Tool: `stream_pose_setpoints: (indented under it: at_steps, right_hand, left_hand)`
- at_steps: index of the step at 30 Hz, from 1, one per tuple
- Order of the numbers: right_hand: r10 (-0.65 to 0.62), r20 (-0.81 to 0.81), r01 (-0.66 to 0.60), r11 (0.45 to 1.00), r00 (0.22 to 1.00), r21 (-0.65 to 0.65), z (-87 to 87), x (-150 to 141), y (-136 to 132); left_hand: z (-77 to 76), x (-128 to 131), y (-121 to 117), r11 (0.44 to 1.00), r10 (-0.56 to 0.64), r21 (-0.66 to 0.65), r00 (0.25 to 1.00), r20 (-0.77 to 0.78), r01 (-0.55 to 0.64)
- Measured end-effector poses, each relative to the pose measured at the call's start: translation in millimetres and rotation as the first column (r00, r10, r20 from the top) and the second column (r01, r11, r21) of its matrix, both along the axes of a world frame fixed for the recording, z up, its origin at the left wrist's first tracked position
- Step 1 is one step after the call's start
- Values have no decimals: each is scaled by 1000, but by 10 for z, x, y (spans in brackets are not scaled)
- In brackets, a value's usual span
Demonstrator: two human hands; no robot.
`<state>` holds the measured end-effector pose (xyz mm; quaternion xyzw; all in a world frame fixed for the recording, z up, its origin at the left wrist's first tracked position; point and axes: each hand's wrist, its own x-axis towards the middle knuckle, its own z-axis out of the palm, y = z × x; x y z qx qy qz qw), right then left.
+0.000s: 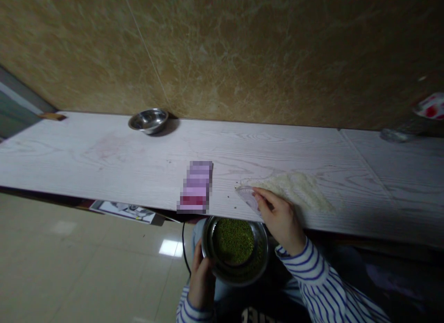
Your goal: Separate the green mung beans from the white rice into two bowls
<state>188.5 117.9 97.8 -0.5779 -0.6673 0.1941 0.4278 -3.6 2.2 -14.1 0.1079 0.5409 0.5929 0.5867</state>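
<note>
My left hand (201,277) grips the left rim of a steel bowl (261,267), below the table's front edge and over my lap. Green beans that look like mung beans (235,240) cover the bowl's bottom. My right hand (280,216) is closed on a clear, thin plastic piece (249,199) with a pointed end, held at the tabletop near the front edge. What exactly this piece is, I cannot make out. Behind and to the right of that hand, a spread of white grains (300,189), resembling rice, lies on the wood. A few dark specks lie left of the plastic piece.
The pale wood-grain table (114,161) runs along a marbled wall (222,54). Left of my right hand lies a blurred-out phone-like purple rectangle (197,186). A second steel bowl (149,121) stands by the wall. At far right is a clear container (397,135).
</note>
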Motion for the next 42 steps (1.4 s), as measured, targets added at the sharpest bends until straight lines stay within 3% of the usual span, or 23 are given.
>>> stream_pose_setpoints:
  at_steps: [3, 10, 14, 24, 33, 42]
  right_hand:
    - [-24, 10, 24, 1000, 1000, 0, 9, 39, -20]
    - [54, -3, -54, 999, 999, -6, 36, -102, 13]
    - [35, 6, -35, 999, 999, -38, 33, -122, 42]
    - [-157, -3, 157, 986, 988, -59, -57, 134, -20]
    - [-39, -27, 38, 998, 999, -50, -13, -140, 55]
    - [-137, 7, 137, 989, 991, -56, -66, 79, 56]
  left_hand:
    - [-39, -1, 2, 1000, -6, 9, 1000, 19, 5]
    - [-107, -43, -9, 1000, -15, 3, 1000, 17, 15]
    - [-61, -31, -10, 1000, 9, -2, 999, 35, -9]
    - [-8, -5, 24, 1000, 7, -1, 999, 34, -7]
    - [52, -33, -1, 1000, -16, -16, 1000, -2, 16]
    - [97, 4, 15, 999, 10, -37, 1000, 5, -10]
